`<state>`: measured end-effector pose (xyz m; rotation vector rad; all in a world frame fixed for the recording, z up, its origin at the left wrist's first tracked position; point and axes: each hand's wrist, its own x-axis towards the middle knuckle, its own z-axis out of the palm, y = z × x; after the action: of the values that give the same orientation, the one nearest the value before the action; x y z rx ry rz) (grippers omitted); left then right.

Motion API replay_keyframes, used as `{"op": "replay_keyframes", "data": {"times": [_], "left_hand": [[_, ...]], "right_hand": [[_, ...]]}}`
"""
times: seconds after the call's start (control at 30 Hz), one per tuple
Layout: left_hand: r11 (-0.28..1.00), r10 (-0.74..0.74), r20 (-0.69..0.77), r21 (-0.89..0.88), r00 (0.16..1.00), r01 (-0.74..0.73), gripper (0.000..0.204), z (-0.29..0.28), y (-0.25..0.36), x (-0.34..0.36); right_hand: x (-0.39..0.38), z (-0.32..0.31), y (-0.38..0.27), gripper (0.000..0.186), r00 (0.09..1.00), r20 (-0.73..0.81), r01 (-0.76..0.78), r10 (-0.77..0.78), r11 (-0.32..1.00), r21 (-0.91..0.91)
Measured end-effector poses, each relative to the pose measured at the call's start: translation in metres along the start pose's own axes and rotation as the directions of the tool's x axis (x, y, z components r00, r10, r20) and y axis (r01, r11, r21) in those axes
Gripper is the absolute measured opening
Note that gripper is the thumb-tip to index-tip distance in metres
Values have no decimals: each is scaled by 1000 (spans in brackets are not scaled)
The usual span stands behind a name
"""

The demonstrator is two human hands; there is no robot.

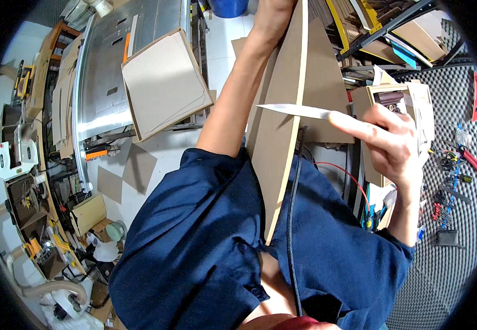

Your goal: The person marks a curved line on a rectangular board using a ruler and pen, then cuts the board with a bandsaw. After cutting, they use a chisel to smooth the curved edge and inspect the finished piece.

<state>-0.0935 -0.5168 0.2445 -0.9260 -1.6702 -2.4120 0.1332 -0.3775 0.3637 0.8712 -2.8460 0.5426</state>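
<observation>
A long light-brown board stands on edge, running from my shirt up past the top of the view. My left hand is at its far end, its fingers cut off or hidden. My right hand holds a pale, slim pointed tool, with one finger stretched along it and the others curled. The tool crosses the board's narrow edge, its tip pointing left. A black cord hangs beside the board over my dark shirt.
A metal table at the left carries a square panel. Racks of sheet offcuts fill the upper right, above a crate. Tools hang on a foam-covered wall. A cluttered shelf lines the far left.
</observation>
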Motion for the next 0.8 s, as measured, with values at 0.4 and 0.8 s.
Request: {"op": "replay_keyframes", "data": {"times": [0.4,0.8], "left_hand": [[1000,2,-61,-22,998,-3,59,-3,4,0],[999,16,-47,-38,999,-17,61,4,8,-1]], "right_hand": [[-22,-12,-1,51,986,-163,29,-34,999,-30],[-11,-3,-12,52,996,-88,-26,20,997,-67]]}}
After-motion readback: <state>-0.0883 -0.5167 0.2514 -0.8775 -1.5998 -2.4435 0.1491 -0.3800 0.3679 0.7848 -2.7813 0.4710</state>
